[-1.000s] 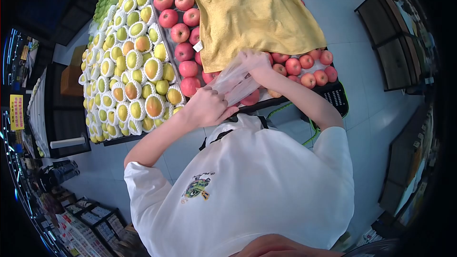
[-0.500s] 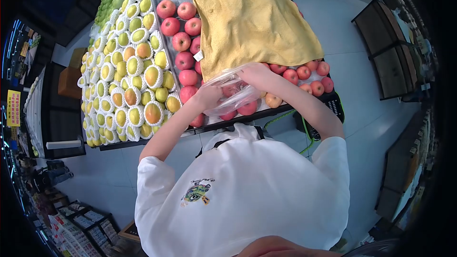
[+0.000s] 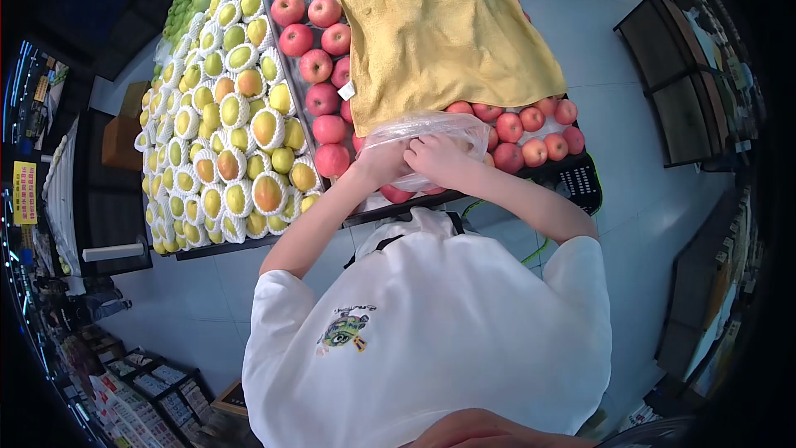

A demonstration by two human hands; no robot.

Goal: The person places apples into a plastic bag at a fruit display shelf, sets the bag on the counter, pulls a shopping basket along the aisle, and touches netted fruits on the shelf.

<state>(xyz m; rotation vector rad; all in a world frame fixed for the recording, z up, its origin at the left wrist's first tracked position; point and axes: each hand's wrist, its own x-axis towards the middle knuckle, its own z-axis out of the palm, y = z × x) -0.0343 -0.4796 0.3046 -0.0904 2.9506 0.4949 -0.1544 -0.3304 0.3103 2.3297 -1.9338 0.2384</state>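
Note:
A clear plastic bag (image 3: 444,123) is bunched up over the front of the red apples, against the lower edge of the yellow cloth (image 3: 448,41). My left hand (image 3: 384,159) is closed on the bag's left side, its fingertips hidden by the film and my other hand. Right beside it, my right hand (image 3: 433,158) has its fingers curled on the bag's near edge. Under and just in front of my hands lie red apples (image 3: 396,193), partly covered. Whether any fruit is inside the bag I cannot tell.
Yellow-green pears in white foam nets (image 3: 228,166) fill the left section. A column of red apples (image 3: 322,99) runs beside them. Smaller red apples (image 3: 533,149) lie at the right, near a black basket (image 3: 580,187). Dark shelving (image 3: 676,75) stands across the aisle.
My left hand has moved right and slightly up, and my right hand has come down and nearer to it. The bag has shifted right and up, now bunched above my hands.

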